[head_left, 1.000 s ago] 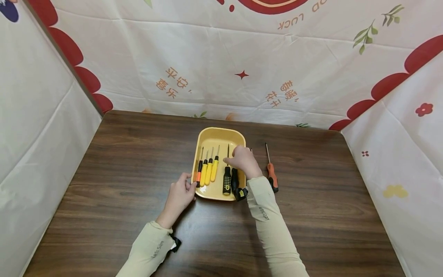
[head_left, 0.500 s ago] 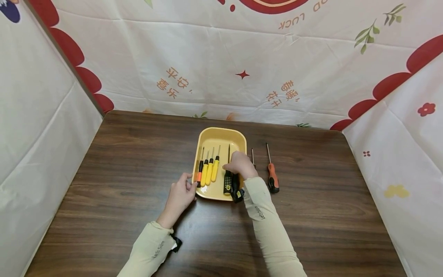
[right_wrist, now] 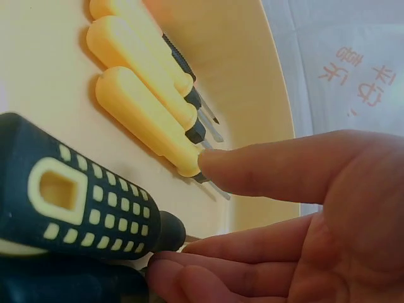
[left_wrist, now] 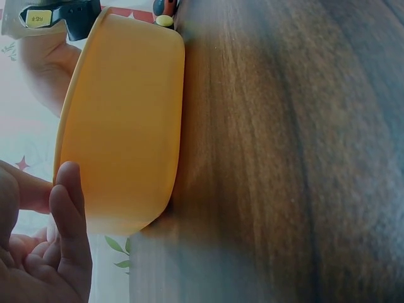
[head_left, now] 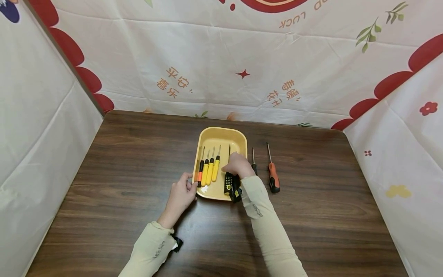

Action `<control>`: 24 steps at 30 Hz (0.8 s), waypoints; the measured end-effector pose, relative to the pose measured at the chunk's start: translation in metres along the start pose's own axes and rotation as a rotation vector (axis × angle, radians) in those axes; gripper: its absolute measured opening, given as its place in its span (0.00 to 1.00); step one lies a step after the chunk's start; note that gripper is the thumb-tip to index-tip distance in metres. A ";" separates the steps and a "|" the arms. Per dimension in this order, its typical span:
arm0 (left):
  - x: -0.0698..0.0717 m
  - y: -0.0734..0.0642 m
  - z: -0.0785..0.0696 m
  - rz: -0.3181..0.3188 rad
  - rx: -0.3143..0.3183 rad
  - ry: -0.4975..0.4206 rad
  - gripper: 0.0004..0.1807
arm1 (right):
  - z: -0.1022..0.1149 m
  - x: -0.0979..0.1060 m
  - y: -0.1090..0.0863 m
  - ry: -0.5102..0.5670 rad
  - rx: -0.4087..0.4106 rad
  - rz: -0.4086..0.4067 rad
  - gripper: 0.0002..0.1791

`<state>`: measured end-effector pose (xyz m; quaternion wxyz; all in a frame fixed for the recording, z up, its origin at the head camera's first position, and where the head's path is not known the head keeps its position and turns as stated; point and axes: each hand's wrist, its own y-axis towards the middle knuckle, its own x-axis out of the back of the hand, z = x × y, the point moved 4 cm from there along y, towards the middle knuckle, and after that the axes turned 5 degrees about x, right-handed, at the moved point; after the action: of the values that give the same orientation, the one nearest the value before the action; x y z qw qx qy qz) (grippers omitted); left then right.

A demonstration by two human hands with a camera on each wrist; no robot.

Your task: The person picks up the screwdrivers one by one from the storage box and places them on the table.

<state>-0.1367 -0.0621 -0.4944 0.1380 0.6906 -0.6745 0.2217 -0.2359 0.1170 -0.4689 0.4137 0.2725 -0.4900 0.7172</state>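
Observation:
My left hand (head_left: 180, 195) pinches the near left rim of a yellow tray (head_left: 223, 134). Inside the tray, a black-and-orange screwdriver (head_left: 200, 174) and three yellow-handled screwdrivers (head_left: 210, 172) lie side by side on the left. To their right is a black screwdriver with yellow dots (head_left: 228, 184). A second dark handle (right_wrist: 69, 281) lies against it, mostly hidden in the head view. My right hand (head_left: 238, 164) is over the tray's right side. In the right wrist view its thumb stands apart, while its fairly straight fingers reach the front of these dark handles.
Right of the tray, an orange-and-black screwdriver (head_left: 273, 177) lies on the brown wooden table (head_left: 322, 200). Between them is a dark-handled screwdriver (head_left: 254, 168), partly hidden by my right arm. A printed white cloth (head_left: 207, 57) hangs behind the table and at both sides.
My right hand has moved slightly left and nearer to me inside the tray, uncovering more of the dark-handled screwdriver on the table. My left hand has stayed at the rim.

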 end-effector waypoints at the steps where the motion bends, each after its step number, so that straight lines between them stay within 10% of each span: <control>1: 0.000 0.000 0.000 -0.001 0.000 -0.001 0.18 | 0.000 0.000 0.000 -0.005 -0.003 0.005 0.15; 24: 0.001 -0.001 -0.002 -0.039 -0.063 -0.006 0.16 | 0.009 -0.007 0.006 -0.151 0.031 0.043 0.12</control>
<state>-0.1358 -0.0621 -0.4926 0.1617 0.6996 -0.6680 0.1955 -0.2379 0.1056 -0.4745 0.3559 0.3215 -0.5143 0.7109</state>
